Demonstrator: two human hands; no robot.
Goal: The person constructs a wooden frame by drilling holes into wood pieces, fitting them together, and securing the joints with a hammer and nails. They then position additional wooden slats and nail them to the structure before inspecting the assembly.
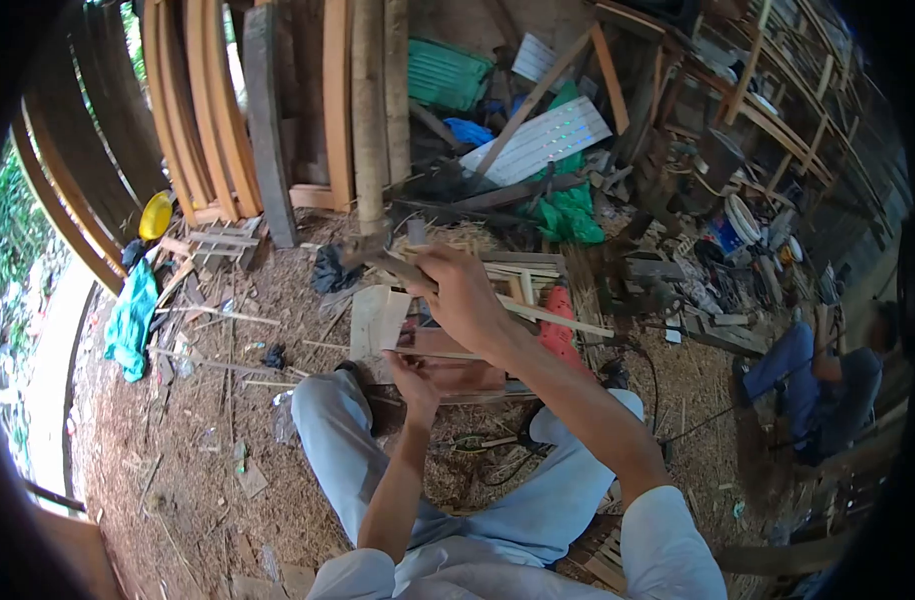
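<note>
My right hand (462, 300) is closed around the wooden handle of a hammer (402, 272), raised in front of me. The hammer's head is smeared and points away to the left. Below it, my left hand (414, 385), palm up, pinches the near edge of a wooden piece with a pale upright board (380, 322) and a thin strip. Part of this piece is hidden behind my right hand. Under it lies a reddish-brown wooden block (464, 372) between my feet. A red tool or case (557, 325) lies to the right, partly covered by my right forearm.
Wood strips and shavings cover the ground. Planks (212, 110) lean at the back left beside a post (368, 120). A teal bag (131, 320) lies left; a green crate (447, 75) and white panel (537, 140) stand behind. Another person (837, 390) sits at the right.
</note>
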